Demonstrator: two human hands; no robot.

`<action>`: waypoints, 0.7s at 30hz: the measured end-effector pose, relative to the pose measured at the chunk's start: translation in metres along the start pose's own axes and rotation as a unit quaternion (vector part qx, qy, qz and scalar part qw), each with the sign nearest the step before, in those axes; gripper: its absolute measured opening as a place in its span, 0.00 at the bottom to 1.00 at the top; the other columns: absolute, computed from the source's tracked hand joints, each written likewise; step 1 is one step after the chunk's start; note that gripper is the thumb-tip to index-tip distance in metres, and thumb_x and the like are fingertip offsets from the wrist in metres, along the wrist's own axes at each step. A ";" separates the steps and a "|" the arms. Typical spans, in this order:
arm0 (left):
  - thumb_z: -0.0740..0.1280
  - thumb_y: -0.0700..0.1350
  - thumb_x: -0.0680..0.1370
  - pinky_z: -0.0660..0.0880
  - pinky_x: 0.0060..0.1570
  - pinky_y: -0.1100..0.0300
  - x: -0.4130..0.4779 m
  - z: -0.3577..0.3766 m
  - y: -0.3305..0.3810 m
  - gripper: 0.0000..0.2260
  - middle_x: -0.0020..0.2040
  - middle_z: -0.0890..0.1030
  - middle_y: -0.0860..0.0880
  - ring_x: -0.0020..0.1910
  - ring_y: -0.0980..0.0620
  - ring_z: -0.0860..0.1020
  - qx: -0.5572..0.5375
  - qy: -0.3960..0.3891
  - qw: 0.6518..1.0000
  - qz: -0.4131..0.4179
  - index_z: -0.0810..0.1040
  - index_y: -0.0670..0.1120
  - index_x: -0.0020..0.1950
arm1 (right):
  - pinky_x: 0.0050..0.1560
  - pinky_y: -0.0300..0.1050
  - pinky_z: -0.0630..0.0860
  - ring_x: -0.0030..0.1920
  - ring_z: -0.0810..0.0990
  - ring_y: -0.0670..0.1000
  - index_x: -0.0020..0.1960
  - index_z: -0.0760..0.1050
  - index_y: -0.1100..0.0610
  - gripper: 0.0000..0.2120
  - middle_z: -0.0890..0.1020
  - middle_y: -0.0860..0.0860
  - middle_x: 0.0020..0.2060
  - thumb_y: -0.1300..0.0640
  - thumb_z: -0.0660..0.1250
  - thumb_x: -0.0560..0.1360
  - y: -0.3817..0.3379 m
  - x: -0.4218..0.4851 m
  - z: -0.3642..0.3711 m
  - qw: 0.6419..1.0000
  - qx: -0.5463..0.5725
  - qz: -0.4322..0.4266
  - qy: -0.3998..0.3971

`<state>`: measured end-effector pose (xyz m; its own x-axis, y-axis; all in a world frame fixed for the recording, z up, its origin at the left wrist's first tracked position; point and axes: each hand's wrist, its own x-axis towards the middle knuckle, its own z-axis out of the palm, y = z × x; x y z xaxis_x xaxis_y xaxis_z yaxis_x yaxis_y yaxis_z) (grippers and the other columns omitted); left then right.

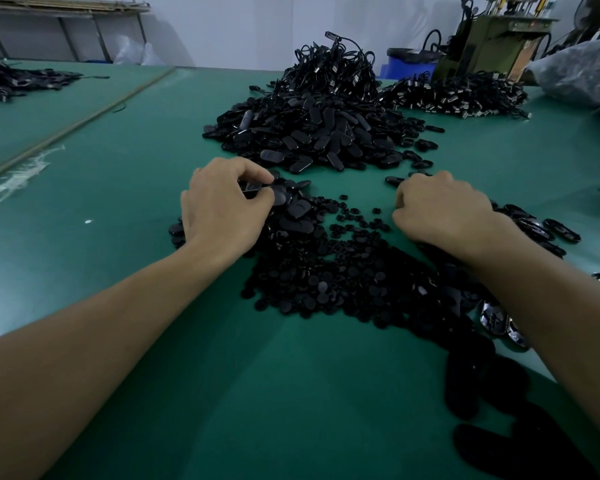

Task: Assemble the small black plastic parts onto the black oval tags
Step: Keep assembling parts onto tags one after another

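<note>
Lower right, blurred: black oval plastic tags (465,386), dumped within reach. Pinching single oval tag (257,188) in left hand (222,209), mid-frame, likely for fitting. Curling right hand (440,209) beside small black plastic parts (326,278), centre; cannot tell whether holding one.

Black plastic on a matt green top

The table (125,216) cover looks smooth and matt green, streaked whitish at the left edge. The tags (312,136) heaped in the upper middle are black plastic with a dull sheen, and those at the right edge shine glossy. The parts (329,285) in the lower middle are matt black plastic. A pale wood strip (84,114) crosses the upper left. Upper right lie a crinkled clear plastic bag (582,71) and a blue plastic bin (407,69).
</note>
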<state>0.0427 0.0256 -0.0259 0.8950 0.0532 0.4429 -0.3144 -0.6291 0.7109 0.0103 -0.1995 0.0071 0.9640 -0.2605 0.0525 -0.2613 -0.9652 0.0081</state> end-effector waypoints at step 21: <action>0.74 0.46 0.76 0.80 0.46 0.58 -0.019 0.015 0.012 0.15 0.51 0.80 0.55 0.45 0.61 0.82 -0.164 -0.043 0.974 0.147 0.78 0.52 0.62 | 0.36 0.32 0.74 0.37 0.82 0.45 0.46 0.81 0.50 0.02 0.84 0.47 0.36 0.53 0.72 0.77 -0.009 0.010 0.001 0.894 0.416 -0.166 0.015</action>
<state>0.0272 0.0052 -0.0341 0.7697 -0.1661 0.6164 -0.6329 -0.3241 0.7031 0.0224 -0.1937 0.0069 0.9766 0.0314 0.2126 0.1777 -0.6741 -0.7169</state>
